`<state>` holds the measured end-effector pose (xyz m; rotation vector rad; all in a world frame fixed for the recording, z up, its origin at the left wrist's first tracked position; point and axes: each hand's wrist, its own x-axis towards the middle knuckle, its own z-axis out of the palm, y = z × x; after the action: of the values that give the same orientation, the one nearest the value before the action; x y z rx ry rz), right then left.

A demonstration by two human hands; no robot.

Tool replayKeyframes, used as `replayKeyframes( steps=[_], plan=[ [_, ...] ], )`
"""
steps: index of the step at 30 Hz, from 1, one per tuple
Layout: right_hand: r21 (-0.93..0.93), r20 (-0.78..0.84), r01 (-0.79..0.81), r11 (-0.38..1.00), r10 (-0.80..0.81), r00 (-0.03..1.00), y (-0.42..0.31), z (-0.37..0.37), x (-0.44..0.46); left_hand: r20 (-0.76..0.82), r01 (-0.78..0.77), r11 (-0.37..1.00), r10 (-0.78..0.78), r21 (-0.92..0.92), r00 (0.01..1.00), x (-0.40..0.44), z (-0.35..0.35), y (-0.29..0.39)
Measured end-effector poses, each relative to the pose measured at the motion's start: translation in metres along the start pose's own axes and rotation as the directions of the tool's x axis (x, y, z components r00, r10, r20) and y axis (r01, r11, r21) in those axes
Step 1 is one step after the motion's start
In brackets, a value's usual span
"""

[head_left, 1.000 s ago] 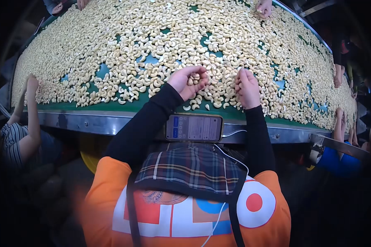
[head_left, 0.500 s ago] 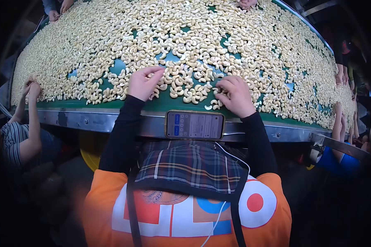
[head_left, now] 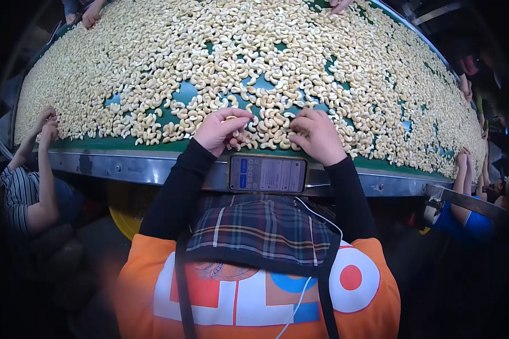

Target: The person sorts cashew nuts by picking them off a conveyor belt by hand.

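Pale cashew nuts [head_left: 273, 120] lie loose on the green conveyor belt [head_left: 178, 148] before me. My left hand [head_left: 223, 131] is closed over the near edge of the nuts, its thumb and fingers curled together; whatever sits in them is hidden. Opposite it, my right hand [head_left: 320, 137] bends its fingers and thumb inward at the right side of the same small pile. Its fingertips touch nuts, but I cannot make out what lies between them. A few cashews are bunched between the two hands.
A phone [head_left: 267, 173] with a lit screen and white cable rests at the metal belt edge [head_left: 136, 168]. Co-workers' hands work at the left [head_left: 48, 125], far left [head_left: 91, 14], far side [head_left: 339, 5] and right [head_left: 462, 160]. A yellow container [head_left: 123, 221] stands below.
My left hand has moved right and nearer to me; my right hand has shifted slightly left. The nuts on the belt have drifted right. Co-workers' hands have moved too.
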<state>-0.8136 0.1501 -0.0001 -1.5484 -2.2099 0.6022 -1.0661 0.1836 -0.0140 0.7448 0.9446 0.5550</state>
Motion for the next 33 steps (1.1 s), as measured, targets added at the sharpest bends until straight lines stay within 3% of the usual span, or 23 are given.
replayKeyframes(
  steps=[3,4,7,9,12,15,16,18,20,23,26,27,29,30,31,32,33],
  plan=[
    [0.017,0.051,-0.069,0.997,0.068,0.996,-0.009,-0.004,-0.010,-0.066,-0.042,0.935,0.020,-0.353,0.998,-0.017,-0.029,0.001],
    [0.025,0.077,-0.105,0.994,0.103,0.992,-0.012,-0.004,-0.010,-0.064,-0.043,0.935,0.022,-0.353,0.998,-0.019,-0.038,0.002],
    [0.074,-0.039,-0.020,0.997,0.023,0.999,-0.021,0.013,0.001,-0.236,-0.152,0.982,0.175,0.114,0.956,-0.022,-0.058,0.007],
    [0.099,-0.105,0.032,0.995,-0.022,0.994,-0.026,0.018,0.011,-0.237,-0.128,0.972,0.175,0.199,0.956,-0.027,-0.063,0.014],
    [-0.088,-0.197,-0.099,0.991,0.080,0.977,-0.021,0.021,0.030,-0.238,-0.073,0.933,0.165,0.353,0.957,-0.027,-0.066,0.019],
    [-0.036,-0.217,-0.056,0.998,0.047,0.975,-0.031,0.026,0.060,-0.093,-0.337,0.559,0.603,0.758,0.792,-0.003,-0.071,0.023],
    [-0.008,-0.226,-0.038,0.999,0.035,0.974,-0.035,0.030,0.069,-0.094,-0.335,0.561,0.601,0.757,0.794,0.005,-0.070,0.027],
    [-0.023,-0.264,-0.013,1.000,0.006,0.964,-0.041,0.038,0.090,-0.085,-0.103,0.299,0.555,0.949,0.828,0.021,-0.069,0.040],
    [-0.053,-0.332,0.040,0.998,-0.055,0.942,-0.043,0.047,0.108,-0.070,-0.079,0.265,0.511,0.961,0.857,0.023,-0.067,0.048],
    [-0.095,-0.295,-0.013,0.995,-0.016,0.955,-0.028,0.062,0.119,-0.037,-0.043,0.184,0.413,0.982,0.910,0.020,-0.071,0.055],
    [-0.058,-0.247,-0.091,0.994,0.074,0.966,-0.034,0.060,0.115,-0.060,-0.094,0.517,0.274,0.851,0.960,0.003,-0.084,0.052],
    [0.002,-0.208,-0.148,0.989,0.145,0.967,-0.043,0.057,0.110,-0.061,-0.097,0.518,0.279,0.850,0.958,-0.001,-0.089,0.051],
    [0.058,-0.157,-0.205,0.977,0.212,0.965,-0.054,0.058,0.113,-0.076,-0.100,0.819,0.173,0.564,0.982,-0.011,-0.101,0.044],
    [0.110,-0.224,-0.109,0.988,0.131,0.966,-0.064,0.064,0.117,-0.065,-0.082,0.919,0.116,0.385,0.991,-0.015,-0.105,0.041],
    [0.157,-0.297,-0.009,0.988,0.056,0.953,-0.073,0.071,0.122,-0.065,-0.081,0.918,0.114,0.387,0.991,-0.016,-0.109,0.038],
    [0.195,-0.372,0.092,0.976,-0.014,0.928,-0.079,0.075,0.124,-0.049,-0.062,0.971,0.075,0.232,0.996,-0.018,-0.113,0.035],
    [0.197,-0.375,0.091,0.976,-0.011,0.927,-0.080,0.080,0.128,-0.028,-0.038,0.997,0.040,0.072,0.999,-0.019,-0.116,0.033]
  ],
)
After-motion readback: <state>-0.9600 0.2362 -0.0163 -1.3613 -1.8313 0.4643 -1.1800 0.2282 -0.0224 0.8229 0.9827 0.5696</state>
